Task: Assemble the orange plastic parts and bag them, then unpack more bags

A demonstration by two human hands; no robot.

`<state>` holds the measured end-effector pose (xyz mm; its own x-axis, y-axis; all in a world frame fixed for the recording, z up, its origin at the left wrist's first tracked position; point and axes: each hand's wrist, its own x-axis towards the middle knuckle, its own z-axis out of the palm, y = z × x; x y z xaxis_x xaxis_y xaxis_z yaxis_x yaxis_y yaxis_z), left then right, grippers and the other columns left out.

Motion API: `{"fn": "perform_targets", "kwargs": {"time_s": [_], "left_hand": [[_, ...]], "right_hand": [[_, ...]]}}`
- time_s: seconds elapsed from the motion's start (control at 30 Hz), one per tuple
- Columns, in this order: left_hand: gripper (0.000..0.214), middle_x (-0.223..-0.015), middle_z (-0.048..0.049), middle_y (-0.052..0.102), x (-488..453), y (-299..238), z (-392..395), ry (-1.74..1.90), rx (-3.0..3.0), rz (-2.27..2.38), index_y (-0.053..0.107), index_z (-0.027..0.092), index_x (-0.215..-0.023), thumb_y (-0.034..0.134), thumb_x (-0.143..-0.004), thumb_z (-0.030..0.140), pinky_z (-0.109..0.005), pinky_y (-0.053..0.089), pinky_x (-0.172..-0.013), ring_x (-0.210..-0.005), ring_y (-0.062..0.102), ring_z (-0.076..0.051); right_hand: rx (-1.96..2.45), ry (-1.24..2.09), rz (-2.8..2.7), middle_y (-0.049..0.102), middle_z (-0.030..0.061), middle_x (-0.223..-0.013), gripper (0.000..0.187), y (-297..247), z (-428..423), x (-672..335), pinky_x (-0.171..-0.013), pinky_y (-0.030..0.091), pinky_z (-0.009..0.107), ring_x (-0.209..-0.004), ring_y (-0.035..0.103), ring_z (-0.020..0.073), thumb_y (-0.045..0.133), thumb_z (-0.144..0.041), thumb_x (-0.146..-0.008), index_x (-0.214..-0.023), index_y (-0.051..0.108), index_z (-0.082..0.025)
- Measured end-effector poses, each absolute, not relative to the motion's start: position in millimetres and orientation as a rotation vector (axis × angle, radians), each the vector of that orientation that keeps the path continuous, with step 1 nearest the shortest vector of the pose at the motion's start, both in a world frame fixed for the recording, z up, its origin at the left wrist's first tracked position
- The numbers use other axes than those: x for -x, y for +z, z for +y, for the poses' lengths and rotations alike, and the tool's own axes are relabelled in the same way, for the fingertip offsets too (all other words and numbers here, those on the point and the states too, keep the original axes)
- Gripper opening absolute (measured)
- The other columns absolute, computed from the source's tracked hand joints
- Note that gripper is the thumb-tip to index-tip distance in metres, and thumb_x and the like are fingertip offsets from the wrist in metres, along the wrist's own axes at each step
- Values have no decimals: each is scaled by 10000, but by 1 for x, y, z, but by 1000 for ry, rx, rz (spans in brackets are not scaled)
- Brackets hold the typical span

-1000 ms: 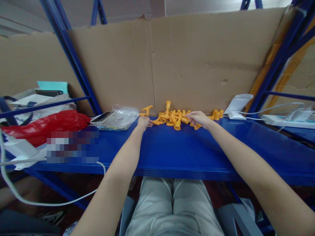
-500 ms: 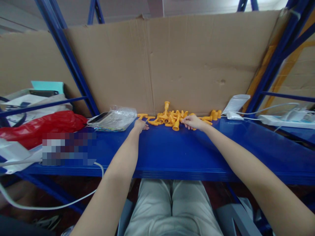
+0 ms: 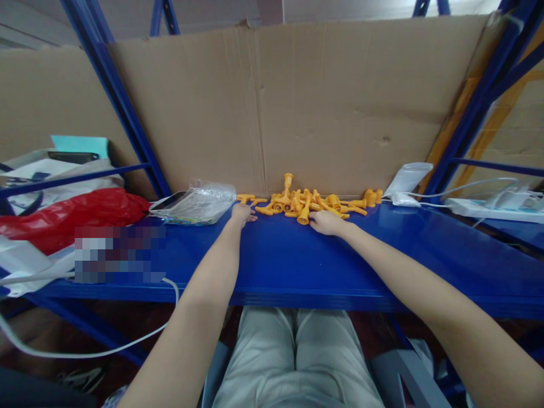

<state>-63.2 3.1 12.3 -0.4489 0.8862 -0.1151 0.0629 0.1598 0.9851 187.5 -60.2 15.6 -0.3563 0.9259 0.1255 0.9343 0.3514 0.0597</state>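
Observation:
A pile of orange plastic pieces (image 3: 284,205) lies along the cardboard at the back of the blue shelf. Some are trumpet-shaped with flared hollow ends; others look like curved hooks or branches. My left hand (image 3: 243,214) rests at the pile's left end, its fingers loosely apart beside a small branched piece (image 3: 245,198), with nothing visible in them. At the front of the pile, my right hand (image 3: 328,222) has its fingers curled in against the flared end of an orange trumpet-shaped piece (image 3: 303,219). The fingertips' exact grip is partly hidden.
Left of the pile lie a clear plastic packet (image 3: 208,203) and a phone-like dark slab (image 3: 172,199); a red plastic bag (image 3: 80,215) is farther left. Rightward are short orange cylinders (image 3: 370,197), a white pouch (image 3: 408,181) and white cables. Cardboard (image 3: 318,102) closes the back.
My right hand has moved slightly left and toward me, to the flared end of the trumpet-shaped piece, uncovering orange pieces behind it. My left hand has hardly moved.

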Motion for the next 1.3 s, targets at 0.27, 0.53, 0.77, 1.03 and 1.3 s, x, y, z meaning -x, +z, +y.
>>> {"fn": "perform_targets", "kwargs": {"time_s": [0.27,0.53,0.77,1.03,1.3], "left_hand": [[298,-918,-67,694,64,11,6,1329,-984,1683,502,163,-1210,483,-930,64,-109,433,-393,-390,555,-32],[286,-881,-57,680,70,6,18,1428,-961,1595,540,209,-1198,554,-914,181,-195,579,-564,-712,699,-134],[415,-903,-51,652,68,5,19,1428,-1050,1687,517,184,-1209,504,-836,3,-217,576,-615,-707,669,-119],[373,-1084,-83,680,48,11,4,1465,-1919,1827,561,184,-1136,538,-803,18,-339,504,-958,-1049,654,-197],[398,-1199,-111,659,-6,8,-20,1328,-2607,1248,564,146,-1187,473,-815,39,-361,480,-994,-1126,617,-204]], "right_hand": [[1755,-212,-2523,698,147,-1165,394,14,-60,-187,-894,489,336,-1075,662,274,406,-211,-921,-1208,664,-135],[1742,-230,-2514,708,146,-1134,389,14,-61,-188,-879,493,348,-1045,671,272,412,-222,-912,-1192,671,-144],[1822,-229,-2408,703,156,-1141,358,14,-64,-183,-856,500,361,-1058,667,284,427,-257,-921,-1198,623,-140],[1789,-240,-2291,554,170,-1392,588,9,-68,-178,-896,505,455,-1148,623,319,420,-193,-901,-1482,337,-161],[1582,-120,-2283,621,124,-1315,529,0,-51,-188,-943,487,430,-1138,616,278,387,-112,-864,-1371,512,-198]]}}
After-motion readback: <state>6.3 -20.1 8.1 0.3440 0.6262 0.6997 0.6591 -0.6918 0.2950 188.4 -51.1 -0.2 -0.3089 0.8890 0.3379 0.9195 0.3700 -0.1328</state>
